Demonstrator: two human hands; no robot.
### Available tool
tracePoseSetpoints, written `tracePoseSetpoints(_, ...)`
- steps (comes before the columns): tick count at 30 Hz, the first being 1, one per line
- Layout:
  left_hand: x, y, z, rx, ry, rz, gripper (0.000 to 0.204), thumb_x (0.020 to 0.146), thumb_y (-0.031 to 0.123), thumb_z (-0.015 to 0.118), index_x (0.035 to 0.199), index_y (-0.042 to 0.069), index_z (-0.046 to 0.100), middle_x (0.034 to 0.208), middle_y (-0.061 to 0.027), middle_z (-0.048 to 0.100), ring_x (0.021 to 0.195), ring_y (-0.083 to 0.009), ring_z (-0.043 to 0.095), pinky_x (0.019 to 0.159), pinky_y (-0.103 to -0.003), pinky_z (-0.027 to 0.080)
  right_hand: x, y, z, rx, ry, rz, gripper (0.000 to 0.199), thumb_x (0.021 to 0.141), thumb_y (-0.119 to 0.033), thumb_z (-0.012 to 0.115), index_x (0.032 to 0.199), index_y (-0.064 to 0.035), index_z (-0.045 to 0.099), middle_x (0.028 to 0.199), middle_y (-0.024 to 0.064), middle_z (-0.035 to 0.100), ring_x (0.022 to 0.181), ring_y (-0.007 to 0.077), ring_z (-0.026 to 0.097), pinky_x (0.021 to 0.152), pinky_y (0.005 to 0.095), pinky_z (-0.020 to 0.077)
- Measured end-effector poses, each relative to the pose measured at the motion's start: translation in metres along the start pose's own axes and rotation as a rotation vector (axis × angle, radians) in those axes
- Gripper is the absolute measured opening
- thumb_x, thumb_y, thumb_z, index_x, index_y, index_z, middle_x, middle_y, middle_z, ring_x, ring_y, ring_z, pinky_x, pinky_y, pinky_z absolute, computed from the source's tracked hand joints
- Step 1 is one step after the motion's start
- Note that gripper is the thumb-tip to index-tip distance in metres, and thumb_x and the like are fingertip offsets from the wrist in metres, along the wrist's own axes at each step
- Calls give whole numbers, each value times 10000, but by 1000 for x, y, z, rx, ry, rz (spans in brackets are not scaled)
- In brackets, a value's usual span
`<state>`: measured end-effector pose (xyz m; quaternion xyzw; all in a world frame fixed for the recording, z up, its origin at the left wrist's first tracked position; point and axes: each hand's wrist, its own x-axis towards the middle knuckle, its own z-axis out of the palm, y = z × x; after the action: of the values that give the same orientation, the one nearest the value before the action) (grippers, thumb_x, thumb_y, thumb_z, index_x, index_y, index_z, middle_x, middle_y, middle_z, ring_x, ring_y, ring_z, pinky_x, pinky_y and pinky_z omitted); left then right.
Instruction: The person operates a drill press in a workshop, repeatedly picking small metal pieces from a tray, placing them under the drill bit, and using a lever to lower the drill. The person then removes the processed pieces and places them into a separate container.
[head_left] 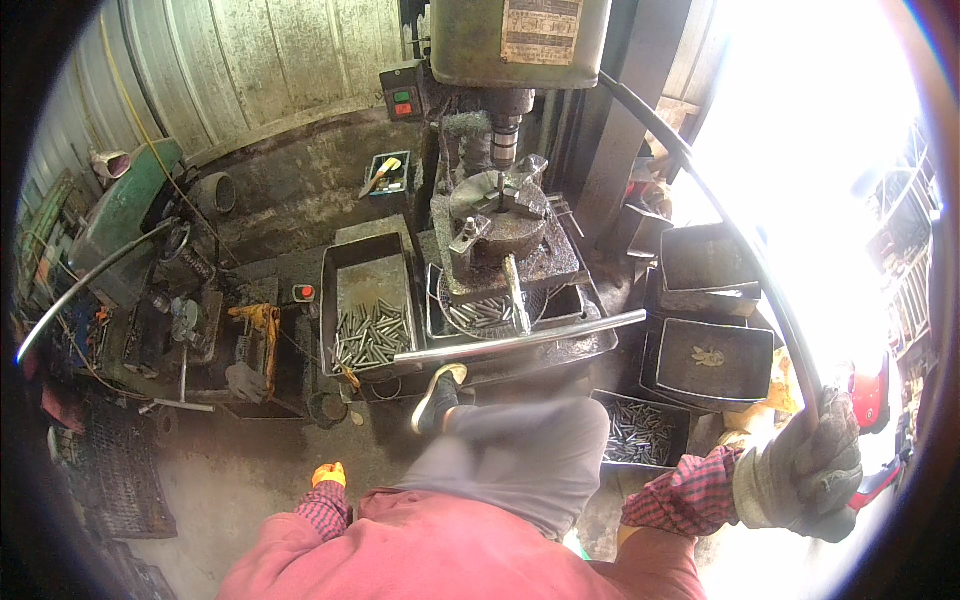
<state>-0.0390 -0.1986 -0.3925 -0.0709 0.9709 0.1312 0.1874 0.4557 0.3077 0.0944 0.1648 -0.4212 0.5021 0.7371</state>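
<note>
My right hand (805,470), in a grey work glove, is wrapped round the lower end of the long curved feed lever (715,190) of a green drill press (520,45). Its chuck (506,140) holds a drill bit pointing down into a round metal fixture (497,215) on the machine table. Whether the bit touches a workpiece is too small to tell. My left hand (330,474), in an orange-yellow glove, is low beside my body with its fingers curled. Anything inside it is hidden.
A tray (335,300) of short metal pins stands left of the press, and a box (655,465) of pins at the lower right. Two metal trays (715,395) stand right. A bright bar (520,336) crosses the front. Another green machine (125,220) is at far left.
</note>
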Motion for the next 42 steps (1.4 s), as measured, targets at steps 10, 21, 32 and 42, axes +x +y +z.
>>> tracePoseSetpoints(10,0,1,1,30,0,14,375,926,419,710,1014,62,786,1008,-159,786,992,-329,747,915,-431,560,12,17,36,2114,-25,661,438,916,-457,634,646,-174,437,647,-37,402,663,150,423,890,492,405)
tracePoseSetpoints(21,-3,0,7,44,-19,39,386,940,423,692,1010,55,782,1016,-168,780,994,-342,742,908,-436,557,26,30,97,2585,9,951,369,937,-554,642,712,-289,520,676,-142,510,605,103,501,705,376,360)
tracePoseSetpoints(32,2,-6,13,71,-62,-24,393,944,435,683,1037,67,785,1031,-157,785,996,-333,745,904,-432,554,37,34,106,2572,-180,550,273,956,-619,632,806,-390,617,806,-232,622,663,50,572,657,334,353)
tracePoseSetpoints(42,4,-2,11,16,-38,-30,368,937,420,700,1002,68,786,991,-148,788,968,-323,747,908,-432,557,49,23,97,2496,-43,1068,278,968,-649,580,871,-393,629,830,-226,608,743,64,569,677,356,366)
